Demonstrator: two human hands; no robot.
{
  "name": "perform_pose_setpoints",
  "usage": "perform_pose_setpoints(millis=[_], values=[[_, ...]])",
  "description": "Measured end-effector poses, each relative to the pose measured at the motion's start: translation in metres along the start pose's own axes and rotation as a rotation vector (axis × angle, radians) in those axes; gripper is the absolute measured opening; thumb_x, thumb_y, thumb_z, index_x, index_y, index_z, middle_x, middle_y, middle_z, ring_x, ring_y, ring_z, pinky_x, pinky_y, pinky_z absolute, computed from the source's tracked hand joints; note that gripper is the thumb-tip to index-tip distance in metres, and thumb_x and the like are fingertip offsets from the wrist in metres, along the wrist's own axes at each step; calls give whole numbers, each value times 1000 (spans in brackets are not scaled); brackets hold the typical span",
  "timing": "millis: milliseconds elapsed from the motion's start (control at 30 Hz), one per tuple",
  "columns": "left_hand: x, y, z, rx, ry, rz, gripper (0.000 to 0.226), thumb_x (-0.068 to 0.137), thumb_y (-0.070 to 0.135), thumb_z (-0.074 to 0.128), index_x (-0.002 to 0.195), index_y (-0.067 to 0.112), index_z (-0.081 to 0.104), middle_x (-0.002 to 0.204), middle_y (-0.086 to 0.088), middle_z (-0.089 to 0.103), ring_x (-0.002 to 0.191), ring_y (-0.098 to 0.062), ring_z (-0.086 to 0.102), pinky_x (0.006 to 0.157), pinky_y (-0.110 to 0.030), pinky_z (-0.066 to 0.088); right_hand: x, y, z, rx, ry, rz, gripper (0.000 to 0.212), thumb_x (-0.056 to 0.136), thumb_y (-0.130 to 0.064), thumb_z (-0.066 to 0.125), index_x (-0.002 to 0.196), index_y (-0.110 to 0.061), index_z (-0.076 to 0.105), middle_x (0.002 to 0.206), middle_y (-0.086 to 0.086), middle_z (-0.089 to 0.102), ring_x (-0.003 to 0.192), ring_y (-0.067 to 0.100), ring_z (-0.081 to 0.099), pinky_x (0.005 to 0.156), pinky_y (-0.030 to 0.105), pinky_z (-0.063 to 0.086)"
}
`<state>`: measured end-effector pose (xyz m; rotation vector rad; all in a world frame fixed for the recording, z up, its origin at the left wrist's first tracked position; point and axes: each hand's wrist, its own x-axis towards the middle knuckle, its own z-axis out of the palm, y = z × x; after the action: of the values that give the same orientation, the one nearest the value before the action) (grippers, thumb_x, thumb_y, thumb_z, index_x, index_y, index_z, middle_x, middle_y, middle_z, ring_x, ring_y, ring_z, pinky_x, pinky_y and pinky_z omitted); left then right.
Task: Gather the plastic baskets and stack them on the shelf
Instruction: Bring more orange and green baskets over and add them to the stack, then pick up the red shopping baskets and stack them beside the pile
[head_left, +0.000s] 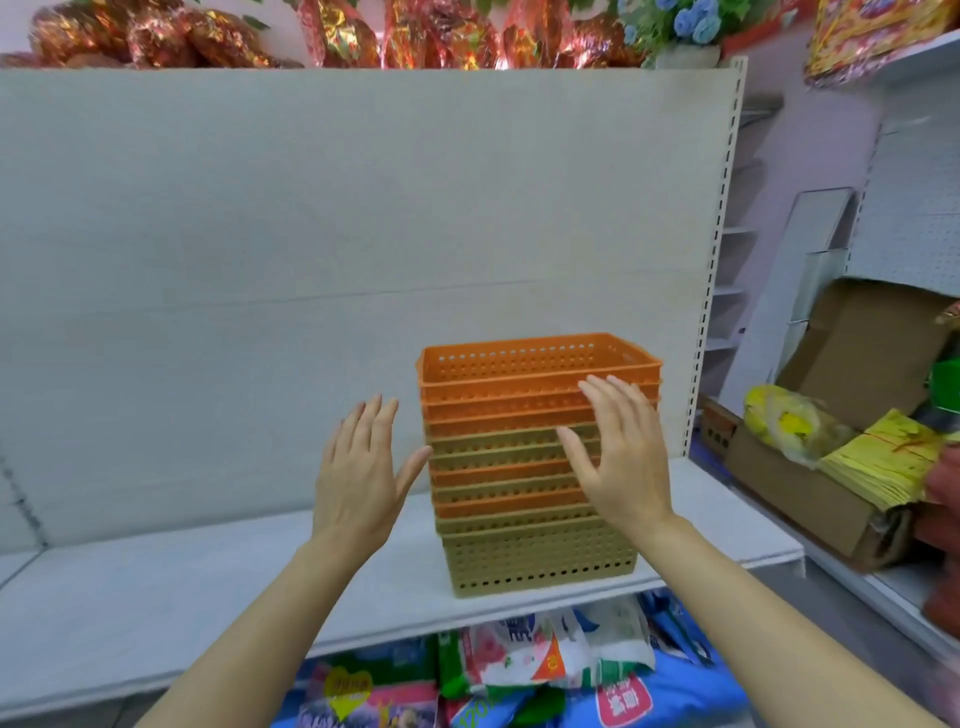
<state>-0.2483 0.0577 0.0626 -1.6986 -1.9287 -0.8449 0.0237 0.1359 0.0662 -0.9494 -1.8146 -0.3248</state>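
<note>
A tall stack of nested plastic baskets (524, 457), orange and tan ones mixed, stands upright on the white shelf (208, 577), right of centre. An orange basket is on top and a tan one at the bottom. My left hand (363, 473) hovers just left of the stack with its fingers straight and spread, holding nothing. In front of the stack's right part my right hand (618, 457) is raised, fingers straight as well, empty. Whether either hand touches the baskets I cannot tell.
A white back panel (311, 234) rises behind the shelf. Coloured packets (519, 665) lie on the level below. To the right stands an open cardboard box (831, 467) with yellow goods. Shiny red decorations (208, 36) line the top.
</note>
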Motion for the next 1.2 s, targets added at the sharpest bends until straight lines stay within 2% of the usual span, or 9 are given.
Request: perform_pose_setpoints(millis=[167, 333, 600, 733, 833, 967, 1033, 1100, 1200], values=[[-67, -8, -45, 142, 30, 60, 74, 99, 60, 28, 138, 4, 57, 133, -14, 62, 121, -35, 59, 103, -50, 49, -42, -51, 1, 84, -95, -95, 53, 94, -45, 50, 130, -6, 57, 128, 8, 62, 126, 24, 49, 107, 45, 40], [-146, -30, -76, 273, 52, -22, 60, 96, 47, 44, 127, 0, 64, 122, -17, 66, 107, -39, 63, 95, -49, 50, -95, -95, 1, 219, -142, -133, 49, 92, -38, 55, 125, -3, 60, 121, 12, 65, 114, 30, 58, 102, 41, 43], [-328, -100, -116, 407, -177, -308, 59, 91, 47, 45, 121, 1, 67, 121, -17, 68, 104, -38, 66, 94, -49, 51, -208, -195, 14, 406, -375, -214, 43, 90, -37, 56, 114, -4, 65, 106, 12, 68, 97, 32, 63, 90, 37, 45], [-420, -145, -146, 495, -208, -425, 56, 91, 45, 46, 118, 1, 67, 118, -17, 68, 102, -37, 65, 89, -46, 52, -257, -266, 32, 469, -478, -264, 37, 87, -34, 57, 110, -6, 66, 100, 11, 69, 92, 33, 64, 84, 37, 46], [-478, -180, -173, 580, -235, -514, 54, 90, 44, 45, 115, 1, 68, 113, -17, 69, 97, -36, 65, 87, -44, 50, -292, -325, 46, 499, -580, -319, 40, 89, -40, 53, 110, -8, 65, 99, 10, 68, 91, 31, 63, 86, 42, 50], [-541, -229, -208, 603, -311, -626, 57, 88, 45, 43, 115, 1, 70, 112, -17, 70, 100, -36, 67, 92, -46, 50, -329, -408, 64, 538, -687, -356, 42, 87, -41, 53, 109, -7, 64, 96, 10, 67, 87, 32, 62, 79, 39, 50], [-566, -251, -227, 601, -348, -687, 54, 87, 43, 49, 114, 1, 71, 114, -17, 71, 102, -36, 68, 93, -47, 54, -346, -446, 72, 538, -714, -368, 40, 86, -40, 54, 107, -8, 65, 95, 10, 67, 87, 30, 62, 79, 38, 48], [-591, -273, -241, 602, -387, -753, 46, 85, 37, 67, 114, 1, 71, 115, -18, 71, 103, -36, 68, 93, -48, 54, -362, -480, 80, 535, -771, -360, 41, 85, -41, 52, 107, -9, 65, 97, 8, 69, 88, 30, 63, 79, 37, 48], [-626, -307, -260, 613, -450, -849, 51, 80, 34, 81, 118, 0, 70, 120, -19, 70, 107, -38, 67, 95, -50, 52, -380, -525, 91, 547, -851, -383, 40, 85, -40, 52, 106, -9, 66, 97, 7, 69, 89, 30, 64, 78, 38, 49]])
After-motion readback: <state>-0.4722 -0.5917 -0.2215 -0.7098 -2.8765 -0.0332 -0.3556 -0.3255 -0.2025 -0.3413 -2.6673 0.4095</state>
